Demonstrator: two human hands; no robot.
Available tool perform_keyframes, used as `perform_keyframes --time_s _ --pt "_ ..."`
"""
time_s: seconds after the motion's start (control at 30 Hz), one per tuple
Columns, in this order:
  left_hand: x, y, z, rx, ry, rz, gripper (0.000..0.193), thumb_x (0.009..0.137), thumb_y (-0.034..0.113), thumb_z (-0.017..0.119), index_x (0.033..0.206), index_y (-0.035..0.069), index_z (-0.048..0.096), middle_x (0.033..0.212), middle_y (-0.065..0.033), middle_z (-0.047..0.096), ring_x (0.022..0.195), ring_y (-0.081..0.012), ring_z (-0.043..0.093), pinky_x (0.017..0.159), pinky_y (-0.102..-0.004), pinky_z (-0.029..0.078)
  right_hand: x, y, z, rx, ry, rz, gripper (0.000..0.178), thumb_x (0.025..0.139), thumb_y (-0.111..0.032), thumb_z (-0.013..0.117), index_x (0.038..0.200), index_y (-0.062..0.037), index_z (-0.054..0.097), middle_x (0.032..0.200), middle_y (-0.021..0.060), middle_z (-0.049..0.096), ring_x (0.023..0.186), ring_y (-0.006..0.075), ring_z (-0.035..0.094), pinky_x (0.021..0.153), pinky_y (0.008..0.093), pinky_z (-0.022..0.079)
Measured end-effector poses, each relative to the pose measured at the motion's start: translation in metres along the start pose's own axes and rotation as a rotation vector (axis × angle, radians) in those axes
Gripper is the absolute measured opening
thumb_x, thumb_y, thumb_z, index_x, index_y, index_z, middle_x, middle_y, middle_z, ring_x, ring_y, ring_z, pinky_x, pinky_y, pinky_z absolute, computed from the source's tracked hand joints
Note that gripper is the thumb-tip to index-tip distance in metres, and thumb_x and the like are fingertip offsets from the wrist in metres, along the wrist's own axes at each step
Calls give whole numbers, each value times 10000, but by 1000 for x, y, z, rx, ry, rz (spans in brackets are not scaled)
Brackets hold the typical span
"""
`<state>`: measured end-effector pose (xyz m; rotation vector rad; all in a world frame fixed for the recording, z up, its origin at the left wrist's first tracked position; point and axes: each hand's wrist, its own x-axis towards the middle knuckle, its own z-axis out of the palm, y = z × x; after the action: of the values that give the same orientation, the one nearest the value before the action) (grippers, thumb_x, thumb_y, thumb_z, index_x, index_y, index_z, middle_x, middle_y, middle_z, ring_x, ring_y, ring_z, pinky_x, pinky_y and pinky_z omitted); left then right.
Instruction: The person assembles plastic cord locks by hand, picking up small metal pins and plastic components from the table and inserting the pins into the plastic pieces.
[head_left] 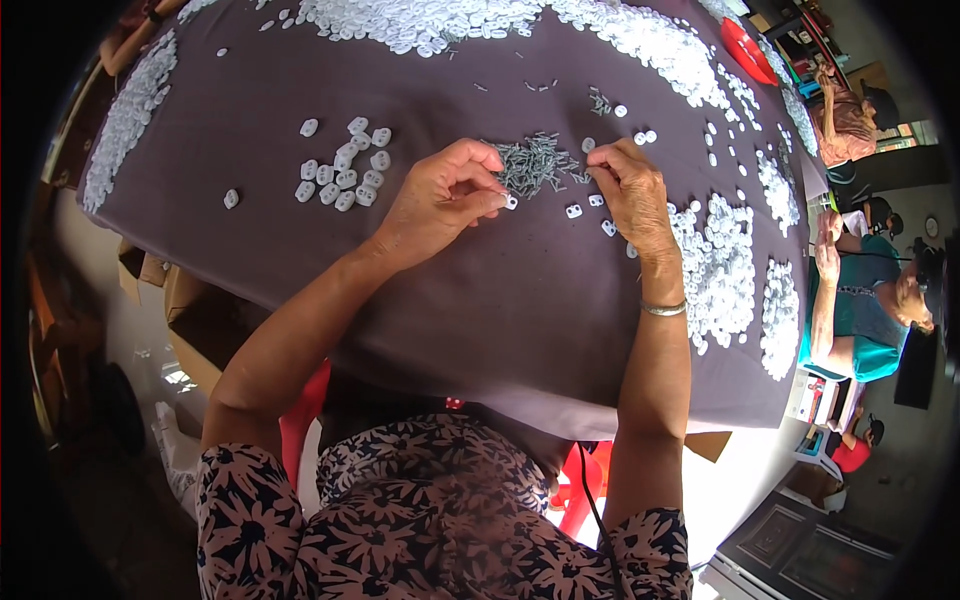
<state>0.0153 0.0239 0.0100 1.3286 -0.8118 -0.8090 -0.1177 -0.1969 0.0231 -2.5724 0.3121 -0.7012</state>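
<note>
My left hand [440, 195] pinches a small white plastic piece [511, 202] with dark holes between thumb and fingertips. Beside it lies a pile of small grey metal screws or pins [540, 160]. At the right edge of that pile is my right hand [630, 190], thumb and forefinger pressed together; whether a metal bit is between them I cannot make out. A few loose white pieces [574, 211] rest under and beside the right hand. Left of my left hand sits a loose group of thicker white pieces [345, 179], with one more [232, 199] farther off.
A dark cloth [460, 320] covers the table. Large heaps of white pieces [420, 22] line its far side, and another heap [718, 270] lies by my right forearm. A red dish [748, 52] stands far right. Other people [870, 310] sit along the right side.
</note>
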Motion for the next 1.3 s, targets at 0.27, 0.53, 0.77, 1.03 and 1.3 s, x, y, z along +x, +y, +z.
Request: perform_keyframes --time_s 0.27,0.53,0.77,1.03,1.3 --pt "-1 3 -2 17 -6 36 253 878 48 640 1101 45 523 855 -26 658 738 -66 598 617 -216 479 -7 -1 -8 -26 -42 111 30 857 2 590 878 -18 587 824 51 604 682 116 569 609 274 452" --pt "-2 0 -2 -4 -18 32 284 884 56 636 1137 49 507 862 -22 658 754 -62 597 614 -210 479 -10 -18 0 870 78 272 45 915 -33 597 885 -26 630 820 -20 606 738 54 525 660 206 439" --pt "2 -2 1 -75 5 55 284 860 63 642 1111 40 510 803 -24 643 705 -66 584 575 -211 461 -13 -30 7 742 -65 234 98 877 -30 657 973 -25 676 898 -18 632 806 49 544 722 191 450" --pt "2 -10 -3 -10 -6 63 339 868 50 647 1165 49 483 850 -14 653 751 -63 585 625 -215 476 -7 -63 25 729 -161 142 127 872 59 613 971 -8 656 910 -15 616 831 54 556 755 198 463" --pt "1 -10 1 109 -29 106 392 840 8 659 1183 36 471 843 -10 647 761 -74 587 700 -221 485 -9 -62 26 667 -210 104 253 854 118 566 1061 -17 618 835 -32 552 757 38 501 687 188 434"
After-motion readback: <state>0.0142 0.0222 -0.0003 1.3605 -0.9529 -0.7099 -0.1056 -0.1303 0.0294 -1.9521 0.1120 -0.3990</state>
